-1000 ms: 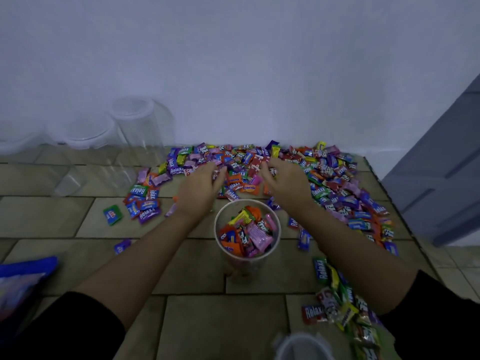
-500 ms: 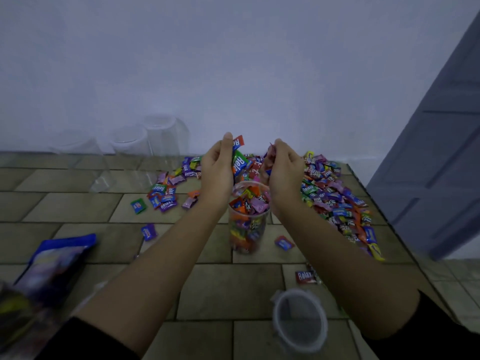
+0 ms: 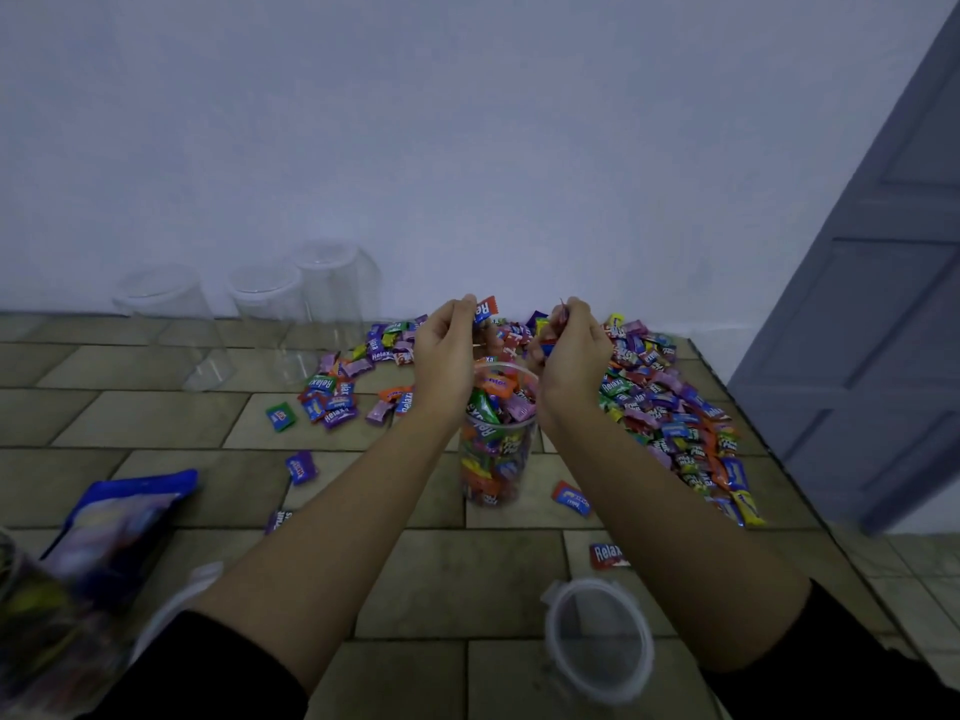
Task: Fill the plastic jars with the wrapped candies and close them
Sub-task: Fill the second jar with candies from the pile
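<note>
- where's the jar [image 3: 496, 449]?
- upright on the tiled floor [image 3: 156, 418], between the person's wrists, mouth open, wrapped candies [image 3: 501, 394] nearly up to the rim.
- and the hands?
- both just above its mouth. the left hand [image 3: 447, 345] is curled round a few candies, a red and blue wrapper [image 3: 485, 309] poking out on top. the right hand [image 3: 571, 350] is clutching some too.
- the lid [image 3: 597, 639]?
- on the floor by the right forearm. heap of candies [image 3: 670, 407] to the right, empty jars [image 3: 270, 314] against the wall [image 3: 467, 148].

Multicoloured wrapped candies [image 3: 670, 407] (purple, green, orange, red), clear jar [image 3: 498, 444], blue bag [image 3: 124, 517], tan floor tiles [image 3: 130, 418]
</note>
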